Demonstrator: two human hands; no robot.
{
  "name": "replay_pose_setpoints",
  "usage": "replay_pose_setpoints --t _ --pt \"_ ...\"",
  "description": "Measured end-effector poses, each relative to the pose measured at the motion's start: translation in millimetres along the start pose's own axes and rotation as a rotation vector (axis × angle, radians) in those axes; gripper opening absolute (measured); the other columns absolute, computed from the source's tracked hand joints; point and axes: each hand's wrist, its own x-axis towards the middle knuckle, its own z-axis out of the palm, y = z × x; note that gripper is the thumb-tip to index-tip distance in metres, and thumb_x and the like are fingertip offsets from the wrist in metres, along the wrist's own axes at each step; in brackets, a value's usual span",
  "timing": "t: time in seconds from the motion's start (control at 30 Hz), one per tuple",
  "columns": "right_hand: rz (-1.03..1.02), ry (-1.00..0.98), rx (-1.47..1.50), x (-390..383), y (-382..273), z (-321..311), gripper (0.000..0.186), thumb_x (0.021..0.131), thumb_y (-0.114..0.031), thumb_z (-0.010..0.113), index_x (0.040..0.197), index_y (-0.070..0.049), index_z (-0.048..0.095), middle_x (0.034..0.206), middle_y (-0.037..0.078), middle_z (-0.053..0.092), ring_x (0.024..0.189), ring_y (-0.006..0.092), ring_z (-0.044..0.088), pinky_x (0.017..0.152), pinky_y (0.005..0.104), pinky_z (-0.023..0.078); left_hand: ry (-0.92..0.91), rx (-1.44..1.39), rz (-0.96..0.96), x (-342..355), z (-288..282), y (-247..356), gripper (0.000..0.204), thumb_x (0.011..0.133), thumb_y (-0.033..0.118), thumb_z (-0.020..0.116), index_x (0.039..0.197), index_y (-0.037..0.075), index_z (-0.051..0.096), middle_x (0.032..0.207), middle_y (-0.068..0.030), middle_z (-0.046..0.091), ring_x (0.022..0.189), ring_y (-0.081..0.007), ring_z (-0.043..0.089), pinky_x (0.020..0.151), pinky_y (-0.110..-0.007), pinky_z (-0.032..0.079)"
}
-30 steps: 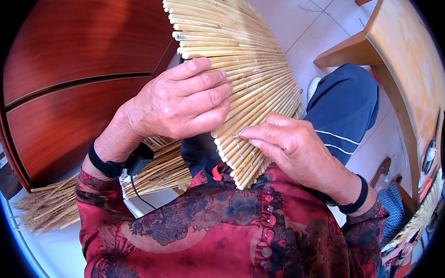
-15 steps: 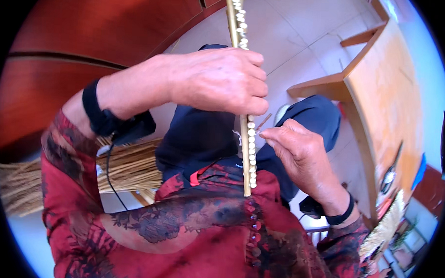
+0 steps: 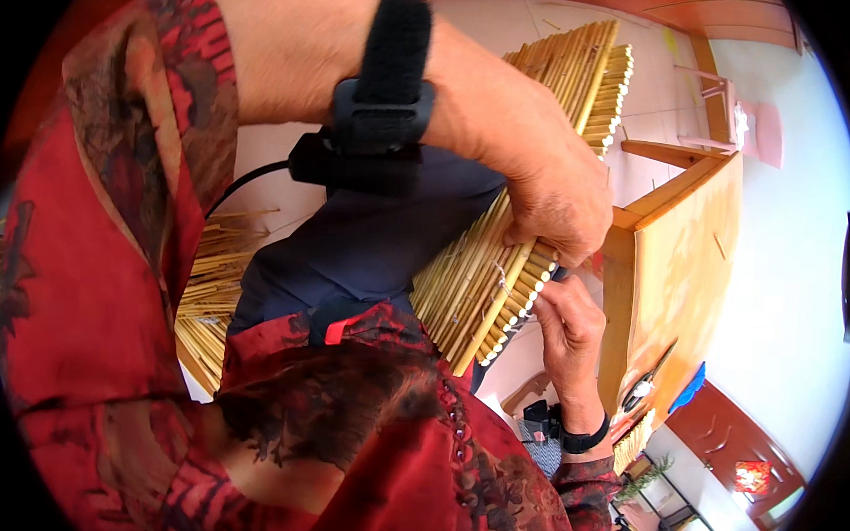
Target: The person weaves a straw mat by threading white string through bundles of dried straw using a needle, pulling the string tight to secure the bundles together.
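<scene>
A panel of thin straw-coloured stalks (image 3: pixel 453 280), laid side by side, rests tilted across my lap. A thicker cross stalk (image 3: pixel 503 310) runs along its right side, with pale cut ends beyond it. A short white thread (image 3: pixel 502 277) shows at this cross stalk. My left hand (image 3: pixel 565 210) is closed over the panel's edge, thumb on the near face and fingers curled over the cut ends. Just below it, my right hand (image 3: pixel 570 325) has its fingers curled together at the panel's edge. Their tips are partly hidden, and what they pinch cannot be made out.
Loose stalks (image 3: pixel 216 286) lie in a bundle at my left. To the right stands a wooden table (image 3: pixel 682 274) holding a pointed tool with a dark blade (image 3: pixel 644 387) and a blue item (image 3: pixel 688 387). A pink chair (image 3: pixel 759 132) stands at the far right.
The panel has turned from edge-on to showing its broad face. My left hand has shifted right along it. My right hand, earlier pinching a thread beside it, is now against its edge.
</scene>
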Motion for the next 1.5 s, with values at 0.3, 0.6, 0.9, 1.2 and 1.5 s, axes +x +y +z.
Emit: replay_pose_setpoints --t 0.3,0.6,0.9,1.2,1.5 --pt "0.048 0.046 0.017 -16 12 2 0.016 0.077 0.007 0.065 0.091 -0.001 0.064 0.071 0.007 0.052 0.062 0.0173 0.051 0.056 0.0256 0.041 -0.181 -0.059 -0.051 1 -10 1 0.026 0.059 0.013 0.077 0.083 0.008 0.070 0.078 -0.0116 0.066 0.078 -0.0309 0.062 0.066 -0.044 0.047" --pt "0.323 -0.019 0.053 -28 6 -5 0.020 0.081 0.006 0.063 0.099 -0.002 0.066 0.066 0.006 0.055 0.054 0.0104 0.051 0.049 0.0228 0.040 -0.172 -0.096 -0.034 -3 -6 -3 0.026 0.059 0.013 0.077 0.083 0.007 0.070 0.077 -0.0118 0.066 0.078 -0.0308 0.062 0.066 -0.043 0.047" --pt "0.210 0.064 0.071 -33 17 7 0.021 0.081 0.005 0.064 0.100 -0.003 0.065 0.067 0.006 0.057 0.052 0.0109 0.051 0.048 0.0226 0.041 -0.186 -0.125 -0.032 2 -5 -2 0.025 0.059 0.013 0.077 0.082 0.007 0.070 0.077 -0.0120 0.066 0.077 -0.0307 0.062 0.066 -0.043 0.047" --pt "0.128 0.094 0.027 -31 24 9 0.021 0.078 0.008 0.066 0.097 -0.002 0.065 0.066 0.009 0.056 0.053 0.0158 0.053 0.050 0.0242 0.043 -0.212 -0.142 -0.044 8 -5 -2 0.025 0.059 0.013 0.077 0.082 0.007 0.070 0.076 -0.0121 0.066 0.077 -0.0306 0.062 0.065 -0.043 0.047" --pt "0.054 0.119 0.019 -26 24 10 0.022 0.075 0.008 0.067 0.095 -0.001 0.065 0.064 0.010 0.056 0.055 0.0200 0.056 0.051 0.0271 0.044 -0.238 -0.161 -0.013 24 -7 -8 0.024 0.059 0.013 0.076 0.081 0.007 0.070 0.075 -0.0119 0.066 0.076 -0.0303 0.062 0.065 -0.043 0.047"
